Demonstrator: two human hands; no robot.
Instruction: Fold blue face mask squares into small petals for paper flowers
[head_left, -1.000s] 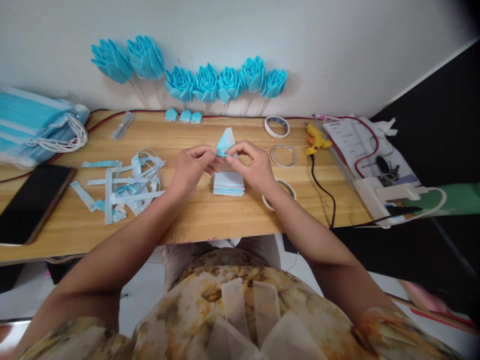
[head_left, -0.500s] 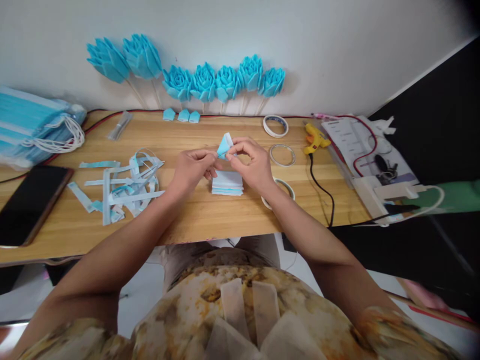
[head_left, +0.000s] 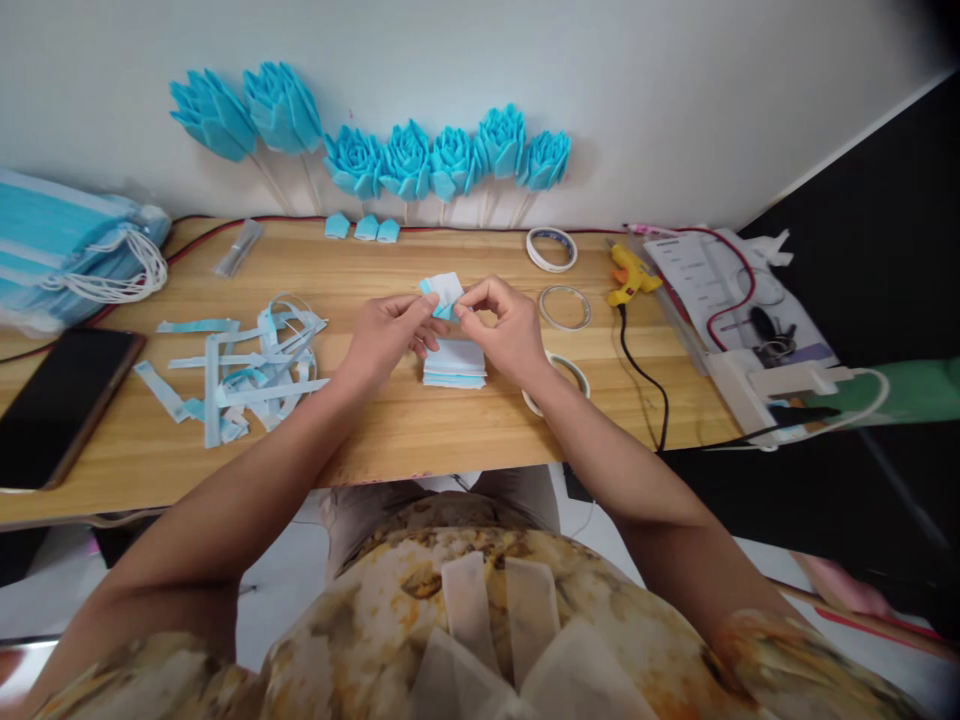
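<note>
Both hands meet over the middle of the wooden desk (head_left: 390, 430). My left hand (head_left: 386, 337) and my right hand (head_left: 506, 330) each pinch a small folded piece of light blue and white mask fabric (head_left: 442, 292) between thumb and fingers. The piece stands a little above a small stack of cut fabric squares (head_left: 455, 364) lying on the desk just under my hands. A roll of tape (head_left: 559, 385) lies partly hidden under my right wrist.
Blue fabric flowers (head_left: 409, 160) on sticks lean on the wall. Cut strips (head_left: 240, 365), a phone (head_left: 60, 400) and a mask stack (head_left: 67, 250) lie left. Tape rolls (head_left: 551, 248), a yellow glue gun (head_left: 630, 275) with cord and a power strip (head_left: 750, 385) lie right.
The fabric piece has gone from a pointed upright shape to a flatter, squarer fold. My hands stayed together and shifted only slightly.
</note>
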